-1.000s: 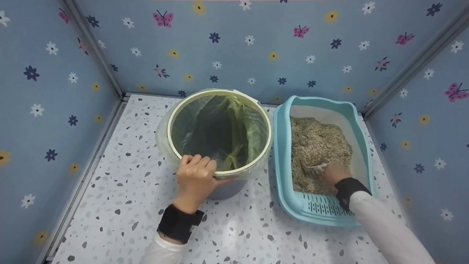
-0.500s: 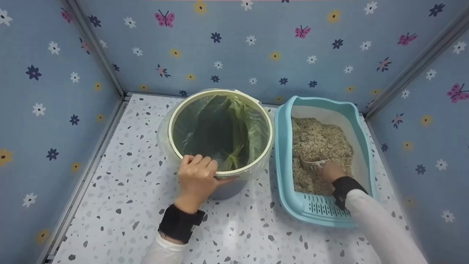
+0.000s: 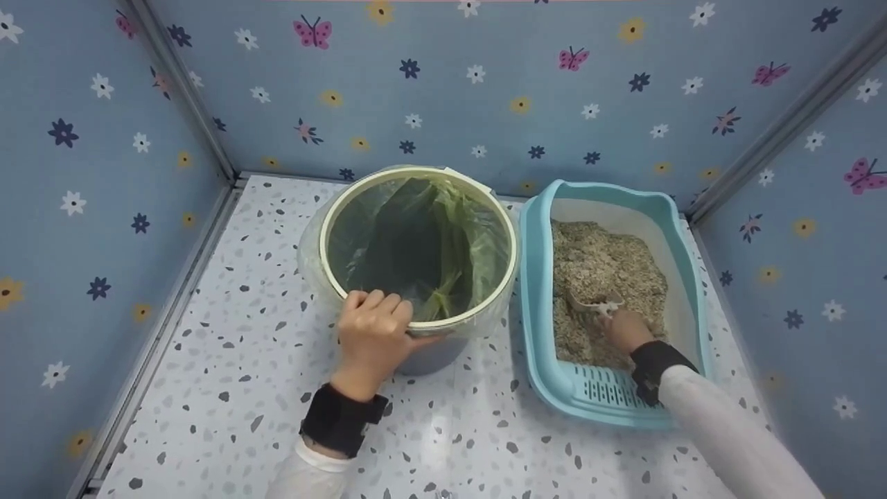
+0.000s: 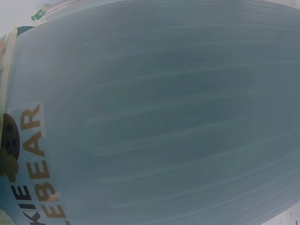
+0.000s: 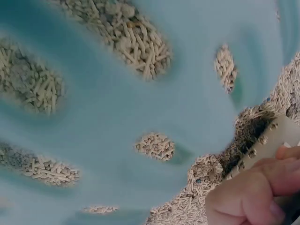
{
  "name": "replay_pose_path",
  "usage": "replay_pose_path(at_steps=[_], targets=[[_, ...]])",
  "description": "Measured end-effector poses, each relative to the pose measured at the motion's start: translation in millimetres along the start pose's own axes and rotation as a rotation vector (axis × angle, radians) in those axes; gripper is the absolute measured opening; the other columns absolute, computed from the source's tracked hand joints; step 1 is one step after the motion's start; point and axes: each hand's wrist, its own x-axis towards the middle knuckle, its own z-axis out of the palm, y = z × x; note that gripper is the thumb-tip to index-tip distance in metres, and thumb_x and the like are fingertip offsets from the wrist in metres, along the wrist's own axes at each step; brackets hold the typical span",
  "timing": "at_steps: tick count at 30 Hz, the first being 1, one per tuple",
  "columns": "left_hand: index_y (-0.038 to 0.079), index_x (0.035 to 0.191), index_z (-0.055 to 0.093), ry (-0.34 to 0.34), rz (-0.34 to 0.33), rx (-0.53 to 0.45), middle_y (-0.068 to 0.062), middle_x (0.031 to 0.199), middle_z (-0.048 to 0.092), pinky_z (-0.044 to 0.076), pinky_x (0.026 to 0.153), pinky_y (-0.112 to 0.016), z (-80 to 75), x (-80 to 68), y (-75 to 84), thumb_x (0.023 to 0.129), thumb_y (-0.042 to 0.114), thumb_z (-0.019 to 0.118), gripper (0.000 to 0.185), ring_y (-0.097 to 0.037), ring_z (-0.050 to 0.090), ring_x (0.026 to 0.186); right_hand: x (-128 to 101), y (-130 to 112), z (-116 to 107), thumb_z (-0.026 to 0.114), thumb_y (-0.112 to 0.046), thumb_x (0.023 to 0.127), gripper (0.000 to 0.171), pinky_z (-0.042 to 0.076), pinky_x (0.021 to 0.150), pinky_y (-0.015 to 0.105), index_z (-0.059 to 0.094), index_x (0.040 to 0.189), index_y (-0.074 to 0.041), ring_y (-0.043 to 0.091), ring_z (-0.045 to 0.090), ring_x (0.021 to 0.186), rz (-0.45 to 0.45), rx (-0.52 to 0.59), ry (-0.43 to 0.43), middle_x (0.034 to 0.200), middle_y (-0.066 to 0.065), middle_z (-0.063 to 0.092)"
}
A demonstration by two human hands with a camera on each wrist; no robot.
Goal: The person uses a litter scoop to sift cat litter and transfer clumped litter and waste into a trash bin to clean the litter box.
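**Scoop in the litter, bucket held at the rim**

The left hand [image 3: 374, 331] sits on the near rim of the bucket [image 3: 332, 277], fingers curled together over the edge and thumb along the outside, gripping it. The bucket stands toward the back of the speckled floor [image 3: 229, 388], lined with a green bag [image 3: 423, 242]; from the left wrist view its blue side [image 4: 164, 112] fills the frame, with brown lettering at the lower left.

Over on the right, the right hand [image 3: 626, 329] is down inside the blue litter tray [image 3: 537, 346], which stands just beside the bucket against the right wall. Its fingers are closed round the handle of a pale scoop [image 3: 592, 303], the scoop's front dug into the litter [image 3: 596, 260]. The right wrist view shows the fingertips [image 5: 253, 201] pressed on the scoop [image 5: 272, 140], with pellets [image 5: 154, 146] lying in patches on the tray's bare blue bottom [image 5: 140, 93].
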Motion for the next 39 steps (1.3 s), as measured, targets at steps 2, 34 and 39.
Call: replay_pose_path(at_steps=[2,34,39], targets=[[0.013,0.048,0.034,0.004,-0.001,0.002,0.001,0.044,0.035,0.035,0.053,-0.036,0.4,-0.3,0.0,0.063,0.081,0.056,0.073,-0.019,0.036,0.042,-4.4,-5.0,-2.3,0.043,-0.018,0.099,0.041,0.038,0.046,0.035,0.053,0.065,0.002,0.02,0.041,0.048,0.016,0.018,0.033,0.057,0.008,0.043],[0.013,0.049,0.033,0.004,0.005,-0.001,0.001,0.045,0.035,0.034,0.052,-0.036,0.4,-0.8,-0.6,0.062,0.08,0.058,0.073,-0.02,0.037,0.043,-14.0,-9.3,-25.3,0.039,-0.029,0.102,0.045,0.041,0.056,0.051,0.048,0.1,0.015,0.038,0.055,0.06,0.155,0.262,0.427,0.069,0.02,0.05],[0.013,0.05,0.032,0.011,0.002,-0.008,0.001,0.045,0.033,0.034,0.052,-0.036,0.5,-0.8,-0.2,0.062,0.08,0.059,0.073,-0.021,0.036,0.042,-12.3,-9.9,-28.8,0.037,-0.03,0.102,0.047,0.042,0.055,0.05,0.045,0.104,0.016,0.04,0.056,0.061,0.172,0.286,0.461,0.071,0.023,0.052]])
